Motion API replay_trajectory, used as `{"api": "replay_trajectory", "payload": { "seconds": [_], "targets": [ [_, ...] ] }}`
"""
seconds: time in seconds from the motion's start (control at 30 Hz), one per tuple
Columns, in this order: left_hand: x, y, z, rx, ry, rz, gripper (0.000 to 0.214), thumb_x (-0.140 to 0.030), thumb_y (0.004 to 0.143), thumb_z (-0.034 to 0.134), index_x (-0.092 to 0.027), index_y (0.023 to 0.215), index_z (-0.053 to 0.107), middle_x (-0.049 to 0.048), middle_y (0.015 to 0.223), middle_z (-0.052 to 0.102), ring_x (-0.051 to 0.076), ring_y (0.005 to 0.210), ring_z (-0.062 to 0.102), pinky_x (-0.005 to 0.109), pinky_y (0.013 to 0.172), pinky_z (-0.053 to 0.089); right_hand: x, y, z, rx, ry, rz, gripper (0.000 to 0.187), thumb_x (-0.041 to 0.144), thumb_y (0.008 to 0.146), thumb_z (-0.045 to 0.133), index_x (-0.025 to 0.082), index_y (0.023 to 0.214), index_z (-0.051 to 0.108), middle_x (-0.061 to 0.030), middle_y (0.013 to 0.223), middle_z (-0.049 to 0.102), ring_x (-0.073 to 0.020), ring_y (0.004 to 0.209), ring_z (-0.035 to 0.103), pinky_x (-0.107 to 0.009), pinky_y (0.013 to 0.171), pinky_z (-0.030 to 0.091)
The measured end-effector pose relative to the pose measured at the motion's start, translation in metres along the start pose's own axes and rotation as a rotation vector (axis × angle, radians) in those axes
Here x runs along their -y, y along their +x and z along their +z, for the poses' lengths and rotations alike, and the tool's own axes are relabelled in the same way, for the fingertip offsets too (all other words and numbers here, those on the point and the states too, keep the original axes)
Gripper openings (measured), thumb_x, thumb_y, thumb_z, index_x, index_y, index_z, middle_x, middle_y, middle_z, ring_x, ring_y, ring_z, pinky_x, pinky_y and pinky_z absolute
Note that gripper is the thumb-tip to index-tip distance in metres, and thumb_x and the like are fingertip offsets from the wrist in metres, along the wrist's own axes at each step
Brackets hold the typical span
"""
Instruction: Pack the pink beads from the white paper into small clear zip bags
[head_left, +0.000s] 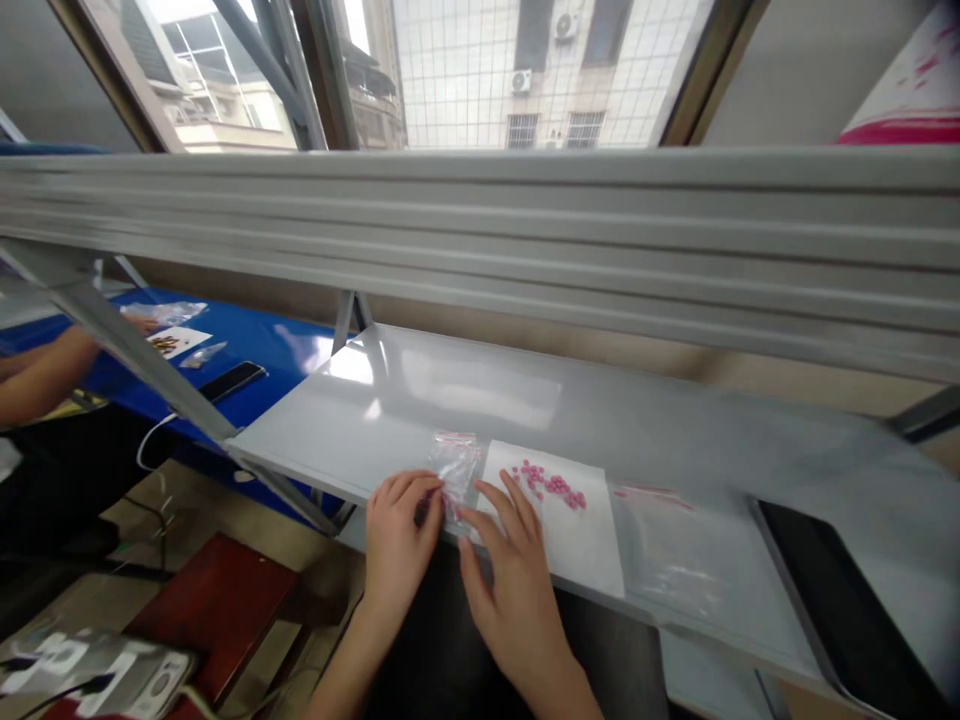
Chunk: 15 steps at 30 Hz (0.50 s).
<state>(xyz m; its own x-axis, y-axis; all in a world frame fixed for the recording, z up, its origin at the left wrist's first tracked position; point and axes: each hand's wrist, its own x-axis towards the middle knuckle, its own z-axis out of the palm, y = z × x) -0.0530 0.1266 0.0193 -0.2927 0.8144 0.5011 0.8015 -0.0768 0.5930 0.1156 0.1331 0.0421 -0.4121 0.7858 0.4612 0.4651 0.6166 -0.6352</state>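
Note:
A small clear zip bag (456, 460) lies near the table's front edge, with some pink pieces in its lower part. My left hand (401, 530) is at its left side, thumb and forefinger curled together on the bag's edge. On the right of the bag, my right hand (517, 575) has its fingers spread and empty, the fingertips close to the bag and over the left margin of a white paper sheet (592, 550). Several small round pink pieces (559, 486) lie loose on that sheet. What is under my left fingers is hidden.
A second clear zip bag (667, 545) lies right of the paper, then a black phone or tablet (844, 600). A grey metal beam (480, 220) crosses above the table. Left, another person's arm (52, 370) rests at a blue table (292, 345); below are a red-brown stool (217, 610) and power strip (97, 675).

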Motion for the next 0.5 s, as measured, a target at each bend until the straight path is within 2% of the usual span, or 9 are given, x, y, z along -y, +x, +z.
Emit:
{"api": "replay_trajectory", "payload": {
  "seconds": [0.1, 0.2, 0.27, 0.37, 0.43, 0.5],
  "targets": [
    [-0.002, 0.001, 0.003, -0.04, -0.046, -0.014, 0.012, -0.022, 0.093, 0.061, -0.023, 0.093, 0.073, 0.0059, 0.103, 0.074, 0.026, 0.099, 0.066, 0.045, 0.091, 0.052, -0.004, -0.013, -0.012, -0.025, 0.23, 0.107, 0.024, 0.023, 0.095, 0.056, 0.029, 0.112, 0.072, -0.0092, 0.135, 0.064, -0.0342, 0.138, 0.048, -0.061, 0.116, 0.037],
    [-0.009, -0.001, -0.002, -0.11, -0.106, -0.007, 0.014, -0.023, 0.095, 0.059, -0.024, 0.097, 0.073, 0.0071, 0.113, 0.068, 0.025, 0.108, 0.063, 0.041, 0.094, 0.05, -0.006, -0.018, -0.021, 0.024, 0.58, 0.261, 0.021, 0.037, 0.096, 0.059, 0.028, 0.106, 0.075, -0.0095, 0.121, 0.07, -0.0303, 0.117, 0.064, -0.049, 0.104, 0.051],
    [-0.018, -0.004, -0.008, -0.147, -0.171, 0.035, 0.015, -0.02, 0.096, 0.059, -0.025, 0.097, 0.074, 0.0066, 0.119, 0.063, 0.023, 0.111, 0.06, 0.036, 0.093, 0.049, -0.01, -0.016, -0.025, 0.081, 0.878, 0.42, 0.035, 0.052, 0.095, 0.06, 0.024, 0.106, 0.077, -0.0115, 0.107, 0.074, -0.0283, 0.1, 0.069, -0.042, 0.088, 0.058],
    [-0.033, -0.012, -0.018, -0.104, -0.29, 0.153, 0.024, -0.01, 0.096, 0.055, -0.026, 0.095, 0.073, 0.0054, 0.125, 0.057, 0.019, 0.11, 0.058, 0.03, 0.091, 0.047, -0.019, -0.007, -0.032, 0.084, 1.265, 0.675, 0.06, 0.071, 0.087, 0.059, 0.018, 0.11, 0.078, -0.0141, 0.101, 0.073, -0.027, 0.085, 0.069, -0.039, 0.069, 0.06],
    [-0.041, -0.018, -0.021, -0.041, -0.365, 0.213, 0.03, -0.006, 0.096, 0.05, -0.026, 0.093, 0.072, 0.005, 0.126, 0.055, 0.018, 0.112, 0.056, 0.028, 0.093, 0.046, -0.025, -0.003, -0.038, 0.007, 1.311, 0.753, 0.061, 0.072, 0.083, 0.064, 0.018, 0.107, 0.078, -0.0124, 0.098, 0.072, -0.0235, 0.078, 0.067, -0.035, 0.062, 0.058],
    [-0.048, -0.022, -0.02, 0.022, -0.434, 0.214, 0.031, -0.005, 0.096, 0.048, -0.025, 0.091, 0.072, 0.005, 0.125, 0.055, 0.017, 0.111, 0.057, 0.027, 0.093, 0.046, -0.029, -0.002, -0.044, -0.042, 1.185, 0.766, 0.049, 0.063, 0.08, 0.074, 0.017, 0.096, 0.079, -0.0061, 0.08, 0.068, -0.0155, 0.064, 0.06, -0.025, 0.052, 0.051]
  ]
}}
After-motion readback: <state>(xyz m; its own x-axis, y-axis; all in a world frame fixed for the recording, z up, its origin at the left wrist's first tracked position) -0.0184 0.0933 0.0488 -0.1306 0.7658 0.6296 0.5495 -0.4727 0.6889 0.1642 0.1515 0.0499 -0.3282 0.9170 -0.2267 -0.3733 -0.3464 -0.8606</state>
